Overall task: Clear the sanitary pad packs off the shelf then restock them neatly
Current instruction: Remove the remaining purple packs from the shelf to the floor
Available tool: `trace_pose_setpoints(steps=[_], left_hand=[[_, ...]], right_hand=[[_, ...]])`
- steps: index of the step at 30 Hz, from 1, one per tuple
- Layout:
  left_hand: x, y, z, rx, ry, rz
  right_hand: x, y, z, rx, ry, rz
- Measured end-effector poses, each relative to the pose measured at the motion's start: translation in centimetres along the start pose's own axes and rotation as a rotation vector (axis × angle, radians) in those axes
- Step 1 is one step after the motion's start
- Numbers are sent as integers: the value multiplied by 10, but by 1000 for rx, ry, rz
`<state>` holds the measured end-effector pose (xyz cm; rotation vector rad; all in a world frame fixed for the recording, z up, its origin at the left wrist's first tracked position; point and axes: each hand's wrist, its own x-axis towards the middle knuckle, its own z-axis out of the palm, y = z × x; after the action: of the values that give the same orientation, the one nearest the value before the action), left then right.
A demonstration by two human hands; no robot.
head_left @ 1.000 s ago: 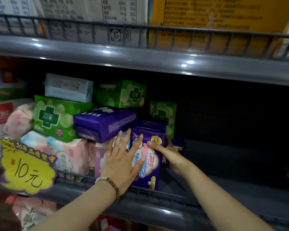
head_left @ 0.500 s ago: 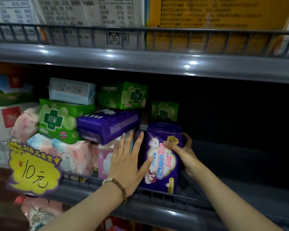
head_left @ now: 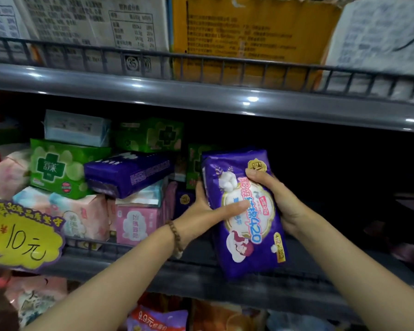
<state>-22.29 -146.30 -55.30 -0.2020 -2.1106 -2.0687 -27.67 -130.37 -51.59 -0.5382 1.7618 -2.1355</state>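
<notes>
Upright, the purple pack [head_left: 245, 218] sits clasped between both hands' fingers [head_left: 234, 206].

held pack [head_left: 249, 235]: between left hand [head_left: 198, 213] and right hand [head_left: 281, 198] | stacked packs [head_left: 127, 173]: left of left hand | shelf edge [head_left: 196, 280]: below both hands

purple pack [head_left: 246, 225]: thin plastic film, glossy and creased, centre of the frame.
green pack [head_left: 55, 168]: shiny, smooth plastic wrap, left of centre.
pink pack [head_left: 134, 223]: soft plastic film, faint sheen, wrinkled.
shelf edge [head_left: 201, 96]: smooth grey, semi-gloss with bright light spots; metal or plastic, cannot tell.
wire rail [head_left: 225, 59]: dark metal bars, matt.
yellow carton [head_left: 249, 32]: matt cardboard, ragged top edge, upper right.
price sign [head_left: 22, 240]: yellow card, slight gloss, lower left.
bracelet [head_left: 176, 237]: brown beads, dull, wood-like.
</notes>
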Motion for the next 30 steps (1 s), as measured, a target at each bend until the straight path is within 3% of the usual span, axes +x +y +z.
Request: trace_pose_setpoints(steps=[5, 11, 14, 16, 19, 22, 25, 30], left_hand=[[-40, -10, 10, -124, 35, -79], [-93, -33, 25, -309, 86, -172], [-108, -45, 23, -414, 82, -264], [-115, -49, 22, -491, 201, -225], [-121, -51, 21, -499, 403, -117], [-130, -55, 29, -457, 479, -72], [-140, -62, 29, -420, 458, -21], [-153, -55, -13, -388, 341, -30]], right_hand=[[-50, 1, 12, -43, -181, 187], [-97, 14, 22, -189, -172, 298], [-127, 31, 21, -47, -90, 271], [-148, 52, 20, 22, 1, 223], [-172, 91, 31, 215, -6, 156], [-173, 123, 54, 402, 25, 182], [-170, 129, 74, 568, 70, 151], [-168, 129, 75, 620, 103, 146]])
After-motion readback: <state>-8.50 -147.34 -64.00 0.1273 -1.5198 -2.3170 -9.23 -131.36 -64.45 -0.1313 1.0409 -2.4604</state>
